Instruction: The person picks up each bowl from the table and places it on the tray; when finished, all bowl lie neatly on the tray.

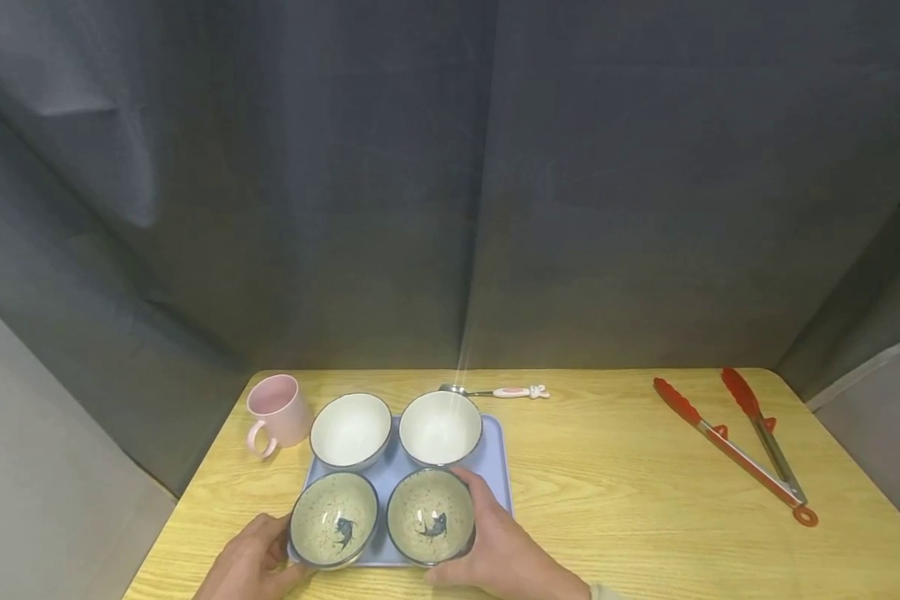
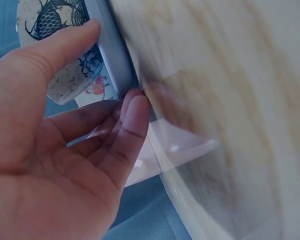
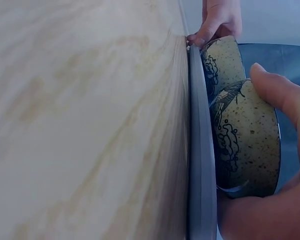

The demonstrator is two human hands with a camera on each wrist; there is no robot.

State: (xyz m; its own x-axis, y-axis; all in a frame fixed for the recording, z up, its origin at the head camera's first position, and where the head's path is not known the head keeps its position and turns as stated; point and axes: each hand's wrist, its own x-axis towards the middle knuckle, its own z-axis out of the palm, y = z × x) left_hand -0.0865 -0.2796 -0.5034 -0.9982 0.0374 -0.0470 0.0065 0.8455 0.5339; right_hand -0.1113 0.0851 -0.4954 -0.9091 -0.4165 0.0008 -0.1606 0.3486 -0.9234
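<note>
Four bowls stand two by two on a blue tray [image 1: 498, 467]. At the front are a left speckled bowl [image 1: 330, 508] and a right speckled bowl [image 1: 427, 508], each with a dark fish drawn inside. Behind them sit a left white bowl [image 1: 351, 429] and a right white bowl [image 1: 441, 427]. My right hand [image 1: 506, 542] holds the front right bowl, thumb on its near side and fingers round its right side. My left hand [image 1: 251, 558] grips the tray's front left corner beside the front left bowl; its thumb [image 2: 72, 45] lies against the tray rim.
A pink mug [image 1: 281, 417] stands left of the tray. Behind the tray lies a spoon [image 1: 510, 392] with a rabbit-ended handle. Red tongs [image 1: 750, 462] lie spread on the right of the wooden table [image 1: 592, 483]. A dark curtain [image 1: 607, 208] hangs behind.
</note>
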